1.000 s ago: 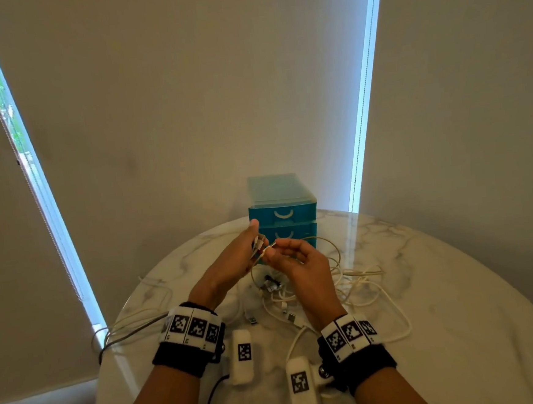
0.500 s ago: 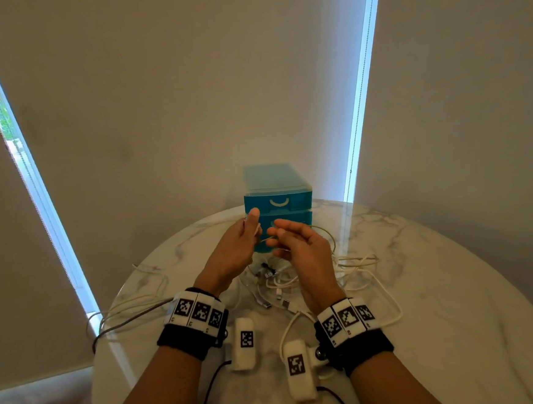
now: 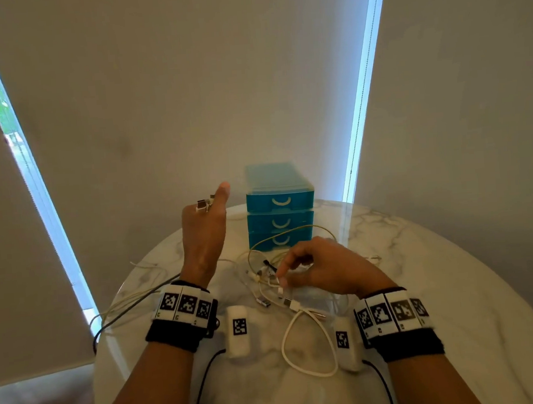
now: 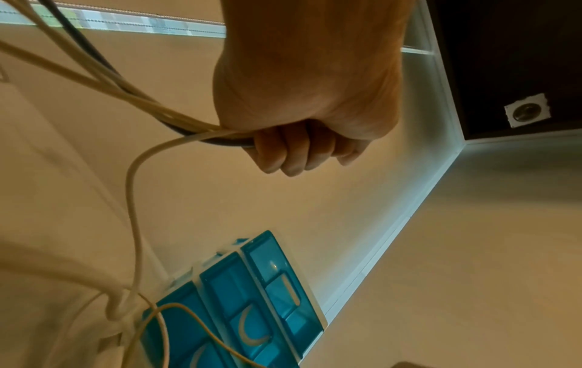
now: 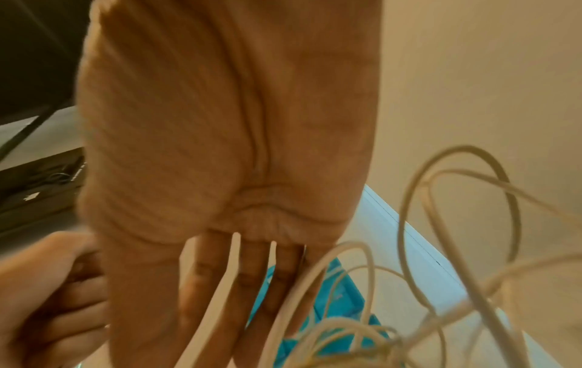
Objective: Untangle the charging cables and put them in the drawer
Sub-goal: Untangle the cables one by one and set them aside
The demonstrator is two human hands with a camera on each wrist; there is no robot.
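Observation:
A tangle of white charging cables (image 3: 270, 284) lies on the round marble table (image 3: 456, 282), in front of a teal three-drawer unit (image 3: 280, 213) whose drawers are all closed. My left hand (image 3: 214, 202) is raised left of the unit, and metal plugs (image 3: 203, 204) stick out by its thumb. In the left wrist view its fingers (image 4: 293, 154) are curled round a bundle of white cables and one black cable (image 4: 176, 124). My right hand (image 3: 284, 277) hovers low over the tangle with fingertips touching it. In the right wrist view its fingers (image 5: 252, 298) are straight and spread, with cable loops (image 5: 456, 224) beside them.
A loose white cable loop (image 3: 308, 342) lies near the front between my wrists. Two white sensor packs (image 3: 238, 330) (image 3: 345, 342) with black leads hang by the wrists. More cables (image 3: 123, 308) trail off the table's left edge. Walls stand close behind the table.
The hands have parted. My left hand has risen up and to the left with the cable ends, while my right hand has dropped onto the tangle.

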